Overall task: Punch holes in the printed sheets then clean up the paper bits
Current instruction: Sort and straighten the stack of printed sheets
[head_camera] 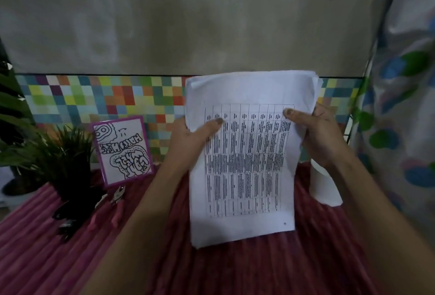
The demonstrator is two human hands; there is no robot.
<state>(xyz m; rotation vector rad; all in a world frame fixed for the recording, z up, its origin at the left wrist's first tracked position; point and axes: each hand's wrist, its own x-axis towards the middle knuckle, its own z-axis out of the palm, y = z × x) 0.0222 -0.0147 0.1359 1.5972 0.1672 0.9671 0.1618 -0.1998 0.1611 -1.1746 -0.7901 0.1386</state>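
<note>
A stack of white printed sheets [244,172], with a black table of text on the top page, stands upright above the red striped cloth [235,268]. My left hand [193,136] grips its left edge, thumb on the front page. My right hand [317,134] grips the right edge the same way. A black hole punch [67,224] lies at the left on the cloth, beside the plant pot.
A dark potted plant [63,165] and a purple-framed drawing [123,151] stand at the left. Pink-handled pliers [117,202] lie in front of the frame. A white paper roll [323,186] stands at the right, partly behind my right forearm. A colourful checkered strip [106,96] backs the table.
</note>
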